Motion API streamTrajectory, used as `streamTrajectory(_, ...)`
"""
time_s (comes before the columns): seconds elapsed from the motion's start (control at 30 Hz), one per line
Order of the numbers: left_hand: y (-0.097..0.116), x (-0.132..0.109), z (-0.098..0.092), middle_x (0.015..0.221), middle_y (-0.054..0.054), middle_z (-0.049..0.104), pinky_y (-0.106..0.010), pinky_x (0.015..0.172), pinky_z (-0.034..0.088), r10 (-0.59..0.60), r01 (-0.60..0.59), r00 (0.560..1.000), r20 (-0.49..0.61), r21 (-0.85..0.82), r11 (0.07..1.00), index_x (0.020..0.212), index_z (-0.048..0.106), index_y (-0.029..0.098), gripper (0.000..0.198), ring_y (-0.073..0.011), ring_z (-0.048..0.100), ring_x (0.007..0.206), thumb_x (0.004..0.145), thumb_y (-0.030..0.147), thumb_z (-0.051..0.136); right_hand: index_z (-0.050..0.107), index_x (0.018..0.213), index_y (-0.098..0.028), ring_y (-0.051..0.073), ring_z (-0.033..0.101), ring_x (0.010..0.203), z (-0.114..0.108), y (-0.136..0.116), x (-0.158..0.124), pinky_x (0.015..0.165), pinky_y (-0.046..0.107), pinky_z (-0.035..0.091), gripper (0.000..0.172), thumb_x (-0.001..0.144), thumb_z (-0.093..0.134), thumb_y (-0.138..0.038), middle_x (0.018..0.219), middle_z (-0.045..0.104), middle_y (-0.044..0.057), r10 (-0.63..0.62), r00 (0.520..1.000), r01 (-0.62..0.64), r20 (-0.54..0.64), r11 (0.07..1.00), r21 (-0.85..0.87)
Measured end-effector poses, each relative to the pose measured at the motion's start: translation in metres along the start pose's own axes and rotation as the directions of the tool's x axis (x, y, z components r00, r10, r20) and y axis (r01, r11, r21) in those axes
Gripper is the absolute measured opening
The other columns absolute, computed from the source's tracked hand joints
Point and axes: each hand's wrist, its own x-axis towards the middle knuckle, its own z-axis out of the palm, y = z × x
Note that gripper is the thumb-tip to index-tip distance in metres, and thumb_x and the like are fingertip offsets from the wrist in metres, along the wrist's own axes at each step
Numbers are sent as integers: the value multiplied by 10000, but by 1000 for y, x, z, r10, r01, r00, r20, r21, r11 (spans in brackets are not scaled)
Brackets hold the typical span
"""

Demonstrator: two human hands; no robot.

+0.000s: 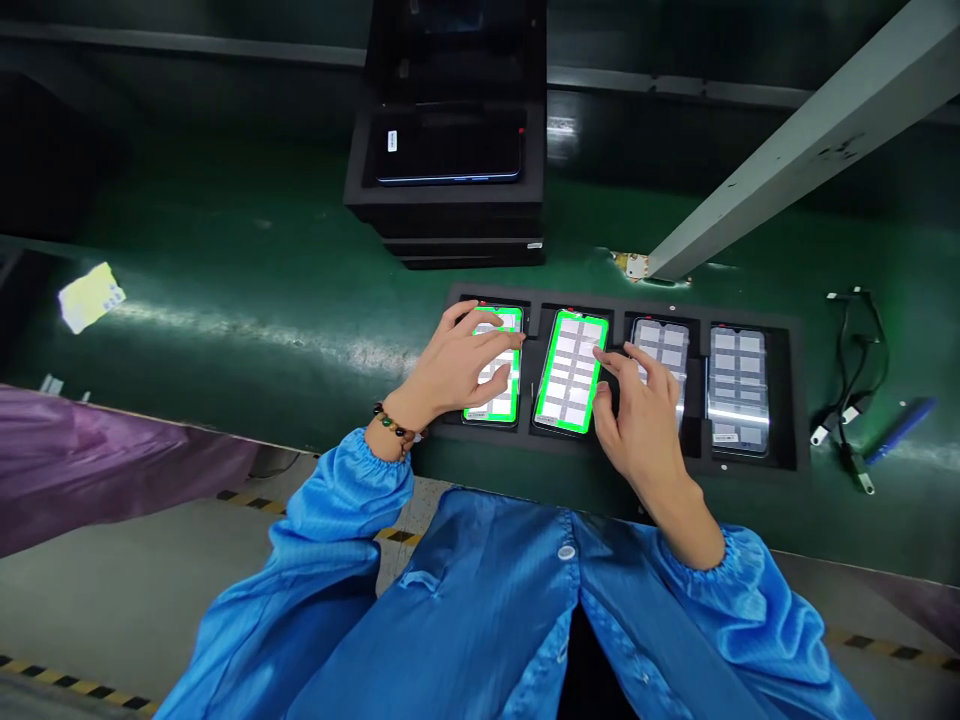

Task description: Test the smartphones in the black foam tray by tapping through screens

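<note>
A black foam tray (787, 400) holds several smartphones in a row of slots. Over the leftmost smartphone (514, 405) lies my left hand (469, 365), fingers spread and partly covering its lit screen. The second smartphone (571, 370) sits slightly tilted, its screen showing a green border and white blocks. My right hand (637, 405) is at that phone's right edge, index fingertip at the screen and thumb apart; it holds nothing. Partly behind my right hand is the third smartphone (660, 345), its screen dimmer. The fourth smartphone (737, 385) shows a similar grey block pattern.
Beyond the tray stands a stack of black foam trays (450, 220) with a dark phone (450, 150) on top. A grey metal post (780, 150) slants up at right. Black cables (847, 380) and a blue pen (900, 430) lie right; a yellowish card (91, 298) lies left.
</note>
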Motion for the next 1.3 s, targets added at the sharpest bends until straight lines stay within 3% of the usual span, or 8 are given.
streamTrajectory(0.17,0,0,-3,1319,-65,799,-615,1297,320,-74,74,997,-11,2,997,1383,684,233,392,-335,647,1339,1039,324,519,578,1434,-225,361,484,1547,-1,-1,-6,1221,613,363,383,1068,463,-222,1314,781,116,24,1000,-24,15,1000,13)
streamTrajectory(0.3,-1,-3,-4,1251,-48,816,-613,1302,315,-69,69,998,1,-13,998,1307,714,255,348,-326,661,1301,1027,331,521,590,1418,-219,359,480,1551,0,1,-1,1219,615,370,380,1059,466,-219,1301,785,123,23,1000,-23,11,999,23)
streamTrajectory(0.47,-2,-7,0,1316,-53,801,-621,1311,279,-225,230,970,-88,45,972,1386,669,249,389,-326,620,1362,1051,282,473,599,1402,-207,353,496,1544,7,6,27,1234,608,364,420,1027,420,-152,1396,744,126,-81,996,81,22,997,18)
streamTrajectory(0.63,4,-12,-2,1264,-42,820,-621,1313,272,-246,250,966,-84,34,968,1385,681,261,395,-330,632,1341,1026,302,519,613,1395,-214,359,508,1534,10,13,46,1244,626,346,420,1028,420,-145,1359,765,124,-135,990,135,26,991,16)
streamTrajectory(0.8,11,-37,-11,1152,-29,848,-609,1257,324,-167,167,984,-57,-9,986,1344,725,288,390,-322,671,1268,1004,303,536,606,1446,-217,342,544,1508,-3,14,16,1240,616,355,449,1035,444,-139,1300,782,124,-238,965,236,113,971,31)
streamTrajectory(0.97,21,-64,-17,1169,-17,854,-594,1205,365,-61,59,998,-27,-64,996,1276,755,301,366,-311,705,1213,948,289,593,517,1582,-284,333,535,1525,-14,11,-19,1239,617,361,599,1014,469,-98,1238,802,75,-326,922,314,208,945,90)
streamTrajectory(1.13,33,-81,-17,1187,-9,859,-583,1193,385,-28,25,999,-26,-121,992,1231,786,309,373,-307,728,1187,909,284,598,476,1618,-293,318,577,1476,-17,15,-32,1212,593,390,630,1018,492,-101,1372,764,85,-388,893,375,226,922,99)
streamTrajectory(1.3,41,-92,-14,1192,5,861,-581,1186,396,-41,34,998,-38,-157,987,1177,796,311,349,-301,744,1168,890,296,598,509,1593,-274,308,585,1465,-18,22,-38,1198,575,399,609,1007,505,-108,1359,767,90,-448,858,429,251,894,131)
